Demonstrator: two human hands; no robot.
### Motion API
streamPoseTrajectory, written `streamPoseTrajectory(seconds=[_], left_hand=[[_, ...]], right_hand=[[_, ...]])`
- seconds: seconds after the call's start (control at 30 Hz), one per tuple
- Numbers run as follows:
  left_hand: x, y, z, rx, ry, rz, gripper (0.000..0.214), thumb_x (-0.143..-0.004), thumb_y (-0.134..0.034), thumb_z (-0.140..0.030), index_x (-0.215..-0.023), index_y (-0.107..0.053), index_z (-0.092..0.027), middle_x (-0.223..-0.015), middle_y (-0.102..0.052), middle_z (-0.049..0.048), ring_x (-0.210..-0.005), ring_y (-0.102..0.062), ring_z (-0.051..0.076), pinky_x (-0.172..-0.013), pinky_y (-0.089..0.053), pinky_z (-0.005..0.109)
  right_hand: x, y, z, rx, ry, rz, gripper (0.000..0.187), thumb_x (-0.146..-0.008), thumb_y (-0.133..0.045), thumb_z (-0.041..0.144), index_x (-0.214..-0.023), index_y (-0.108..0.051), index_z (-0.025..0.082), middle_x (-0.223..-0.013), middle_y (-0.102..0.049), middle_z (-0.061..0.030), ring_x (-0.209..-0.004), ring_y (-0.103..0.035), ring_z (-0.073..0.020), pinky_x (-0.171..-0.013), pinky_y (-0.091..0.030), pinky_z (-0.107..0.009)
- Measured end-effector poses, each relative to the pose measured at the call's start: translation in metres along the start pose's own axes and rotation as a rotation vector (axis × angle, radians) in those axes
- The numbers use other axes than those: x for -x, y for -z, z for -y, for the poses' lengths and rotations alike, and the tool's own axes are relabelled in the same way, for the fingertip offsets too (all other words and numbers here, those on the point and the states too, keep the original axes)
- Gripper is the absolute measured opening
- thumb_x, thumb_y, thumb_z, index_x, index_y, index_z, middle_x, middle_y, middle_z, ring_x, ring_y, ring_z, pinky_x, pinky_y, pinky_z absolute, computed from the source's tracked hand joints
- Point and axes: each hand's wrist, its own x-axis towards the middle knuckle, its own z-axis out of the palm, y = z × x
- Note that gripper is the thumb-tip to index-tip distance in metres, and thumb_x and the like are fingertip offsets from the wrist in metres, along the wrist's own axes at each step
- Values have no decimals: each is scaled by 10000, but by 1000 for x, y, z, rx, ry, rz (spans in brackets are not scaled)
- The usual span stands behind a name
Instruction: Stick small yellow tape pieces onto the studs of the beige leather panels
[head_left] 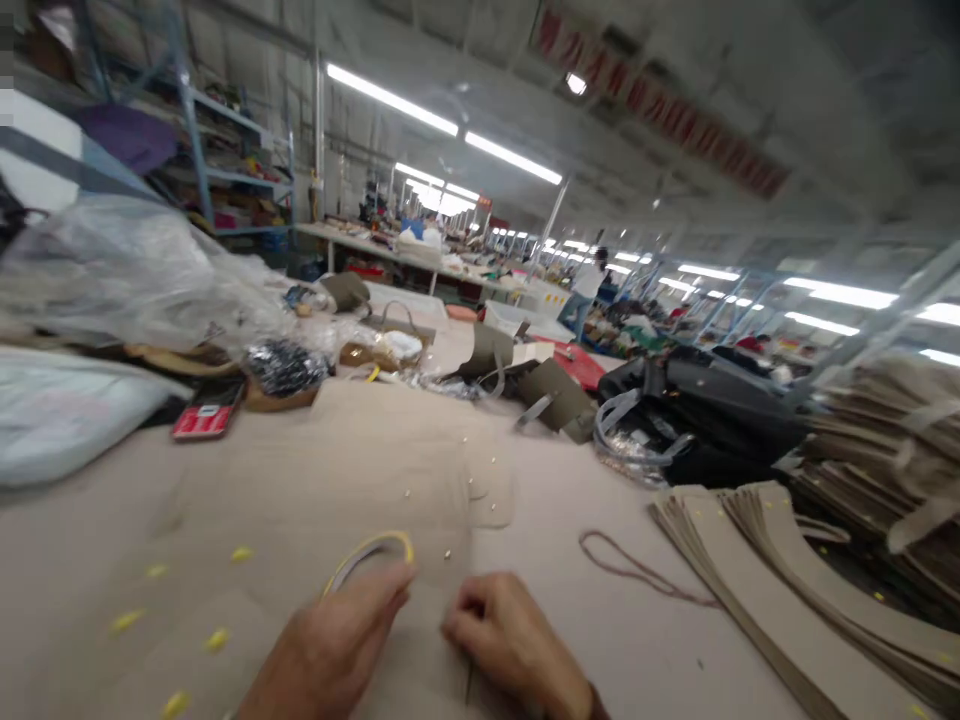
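My left hand [330,640] is closed around a curved yellow-edged band [386,538], whose arc rises above my fingers. Its exact kind is blurred. Beside it, my right hand [517,640] is curled with fingertips pinched together, low over the table; whatever lies in the pinch is hidden. A thin dark line shows just under those fingers. Both hands are over flat beige panels [337,470] spread on the table, with small shiny metal studs [448,554] near their right edge. Several yellow bits [217,640] dot the panel at the left.
To the right lie stacked beige strips [750,560] and a brown cord loop [645,570]. Black bags [720,410] stand behind them. A red-and-black packet [206,410] and plastic wrapping [142,270] are at the left. A person [589,290] stands farther back.
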Motion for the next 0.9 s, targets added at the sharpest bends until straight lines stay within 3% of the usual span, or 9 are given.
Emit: streamPoseTrajectory(seconds=[0.17,0.37,0.47,0.67,0.8,0.9], left_hand=[[-5,12,-10,69,69,138,339,-1005,-384,-288,-1325,-436,-187,-1084,-715,56,-891,-706,136,-742,-557,182],[-2,6,-19,62,71,165,358,-1017,-338,-312,-1341,-379,-166,-921,-737,40,-684,-706,137,-578,-548,205],[1,4,-20,51,36,158,356,-1018,-327,-304,-1340,-369,-159,-928,-735,50,-695,-705,146,-594,-550,219],[-1,6,-24,143,83,227,294,-1011,-323,-259,-1281,-412,-183,-928,-713,41,-762,-692,154,-636,-526,229],[-8,11,-31,200,205,331,176,-991,-349,-210,-1013,-524,-211,-801,-662,2,-697,-651,143,-582,-463,225],[-15,13,-33,149,237,360,215,-988,-345,-206,-898,-539,-203,-741,-616,2,-657,-610,143,-572,-430,233]], right_hand=[[2,19,10,-318,23,-213,181,-864,-581,285,-864,-709,157,-712,-686,-16,-624,-598,-139,-581,-453,-228],[12,12,33,-206,496,-220,200,-853,-589,127,-1029,-662,185,-915,-690,-56,-777,-613,-152,-698,-499,-251],[11,2,36,-119,601,-208,206,-871,-544,91,-1027,-635,192,-911,-683,-61,-826,-612,-166,-733,-498,-267],[10,-12,32,43,624,-341,168,-852,-485,92,-819,-619,188,-682,-625,-22,-623,-577,-143,-606,-458,-244],[12,-12,32,137,577,-413,192,-833,-459,102,-756,-611,190,-614,-586,-9,-565,-548,-129,-563,-435,-232],[14,-9,36,154,541,-415,199,-818,-462,105,-764,-635,187,-614,-597,-12,-566,-552,-126,-569,-443,-236]])
